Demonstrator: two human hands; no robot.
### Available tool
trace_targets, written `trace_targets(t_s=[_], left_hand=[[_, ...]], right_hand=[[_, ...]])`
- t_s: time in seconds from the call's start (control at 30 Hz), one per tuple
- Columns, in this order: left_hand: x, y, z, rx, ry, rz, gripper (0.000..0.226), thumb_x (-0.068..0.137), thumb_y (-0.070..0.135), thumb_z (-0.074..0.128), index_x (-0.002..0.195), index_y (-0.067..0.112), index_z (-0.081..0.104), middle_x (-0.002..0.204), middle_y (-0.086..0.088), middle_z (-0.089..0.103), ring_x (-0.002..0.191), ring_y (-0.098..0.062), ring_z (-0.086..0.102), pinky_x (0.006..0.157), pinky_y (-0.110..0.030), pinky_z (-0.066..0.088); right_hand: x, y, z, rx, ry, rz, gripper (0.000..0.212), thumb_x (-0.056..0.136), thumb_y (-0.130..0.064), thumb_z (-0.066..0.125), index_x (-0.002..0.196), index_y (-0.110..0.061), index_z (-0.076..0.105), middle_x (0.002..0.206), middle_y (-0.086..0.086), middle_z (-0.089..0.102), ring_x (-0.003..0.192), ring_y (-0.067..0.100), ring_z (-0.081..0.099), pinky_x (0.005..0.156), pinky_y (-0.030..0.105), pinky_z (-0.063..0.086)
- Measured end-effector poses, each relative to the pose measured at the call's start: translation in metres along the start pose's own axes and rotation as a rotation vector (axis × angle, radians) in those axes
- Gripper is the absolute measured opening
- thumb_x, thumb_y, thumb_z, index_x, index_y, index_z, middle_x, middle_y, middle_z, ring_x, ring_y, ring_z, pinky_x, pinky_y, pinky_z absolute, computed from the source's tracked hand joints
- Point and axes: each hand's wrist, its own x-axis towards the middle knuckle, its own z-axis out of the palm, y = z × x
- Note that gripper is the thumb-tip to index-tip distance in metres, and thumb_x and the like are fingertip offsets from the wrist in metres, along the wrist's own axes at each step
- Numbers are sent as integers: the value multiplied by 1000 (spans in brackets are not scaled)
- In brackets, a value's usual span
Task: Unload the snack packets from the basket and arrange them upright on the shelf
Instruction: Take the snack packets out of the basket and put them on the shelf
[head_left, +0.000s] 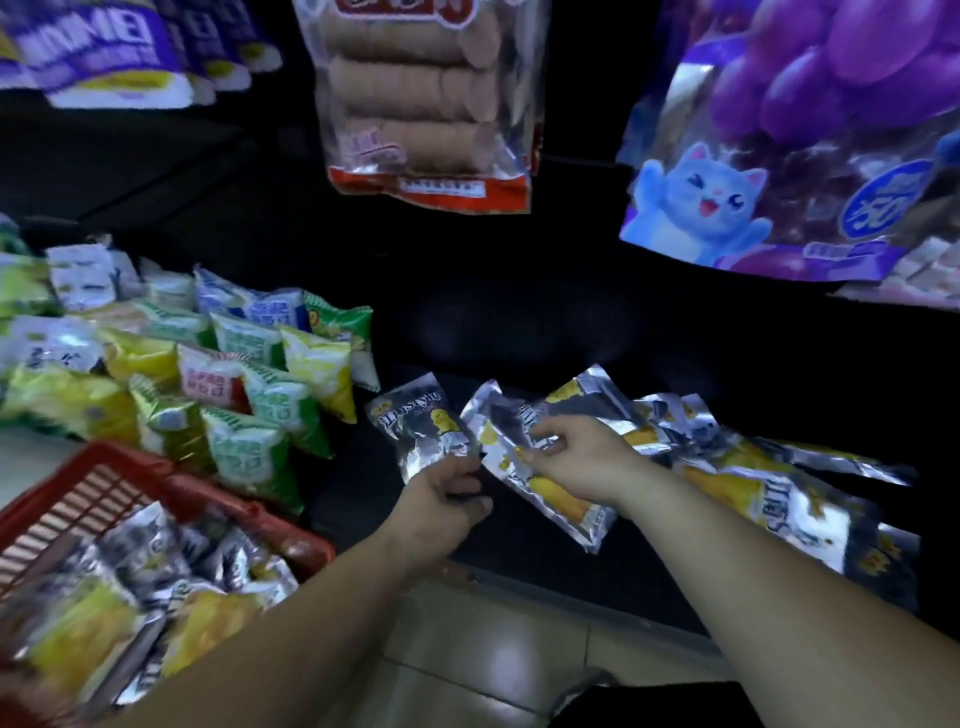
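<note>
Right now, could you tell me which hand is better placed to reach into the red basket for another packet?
Probably the left hand: it sits nearer the red basket, though it grips a silver packet. The right hand holds a tilted packet farther right.

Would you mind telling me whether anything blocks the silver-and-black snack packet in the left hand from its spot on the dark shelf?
Nothing visible does: the left hand holds the silver-and-black snack packet nearly upright at the dark shelf, which looks bare behind it. Toppled silver packets lie to its right, the right hand gripping one.
</note>
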Motion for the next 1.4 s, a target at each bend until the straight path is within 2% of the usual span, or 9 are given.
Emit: trace_targets(t_s=[0.2, 0.33, 0.5, 0.67, 0.97, 1.03, 1.13, 1.27, 1.4], left_hand=[[-37, -32, -79, 0, 132, 46, 42, 85, 14, 80, 125, 15, 66, 106, -11, 73, 91, -21, 71, 83, -34, 57], [-59, -61, -128, -22, 267, 33, 39, 88, 15, 78, 125, 13, 65, 102, -11, 74, 80, -17, 69, 72, -32, 54], [-81, -99, -185, 59, 403, -61, 29, 96, 13, 67, 124, 13, 63, 102, -3, 69, 73, -3, 63, 54, -7, 46], [-93, -142, -227, 213, 439, -243, 53, 95, 35, 65, 144, 18, 52, 137, -7, 61, 121, -25, 61, 98, -33, 52], [-49, -184, -287, 270, 423, -392, 63, 96, 34, 66, 152, 19, 43, 142, -7, 58, 117, -27, 65, 91, -33, 56], [-42, -202, -295, 257, 410, -445, 68, 92, 35, 70, 152, 24, 42, 131, -7, 60, 117, -28, 65, 95, -37, 57], [-37, -233, -292, 348, 365, -503, 82, 77, 57, 72, 151, 38, 41, 158, -9, 34, 134, -32, 51, 108, -42, 49], [-33, -266, -275, 551, 358, -467, 103, 65, 79, 56, 156, 45, 23, 163, -16, 13, 144, -37, 36, 117, -42, 38], [-24, -270, -277, 624, 339, -476, 102, 68, 78, 63, 156, 45, 22, 162, -14, 19, 140, -40, 40, 113, -49, 41]], right_hand=[[-2, -59, 50, -98, -94, -117, 34, 94, -35, 67, 126, -22, 70, 103, -7, 68, 94, 12, 64, 83, 25, 49], [0, -104, 98, -166, -170, -197, 38, 92, -41, 68, 127, -25, 69, 116, -3, 68, 108, 16, 65, 93, 27, 50], [-3, -151, 157, -354, -312, -319, 35, 97, -37, 66, 129, -22, 67, 105, -11, 62, 104, 10, 59, 84, 19, 40], [-4, -170, 225, -335, -381, -414, 31, 95, -35, 66, 125, -26, 68, 107, -9, 67, 101, 12, 64, 89, 29, 52], [49, -167, 349, -217, -504, -214, 37, 99, -41, 59, 132, -24, 63, 116, -1, 64, 91, 18, 65, 70, 23, 48], [55, -142, 370, -306, -451, -185, 41, 99, -43, 56, 134, -23, 63, 126, 3, 67, 102, 21, 65, 76, 22, 46], [62, -125, 386, -672, -630, -90, 54, 96, -58, 52, 128, -17, 64, 125, 7, 68, 107, 25, 66, 83, 29, 49], [74, -133, 393, -900, -909, -48, 101, 45, -78, 71, 128, -22, 63, 114, -2, 72, 101, 19, 69, 95, 35, 56], [82, -141, 385, -1111, -967, -96, 78, 51, -58, 91, 119, -25, 72, 115, -4, 72, 103, 19, 69, 97, 36, 56]])
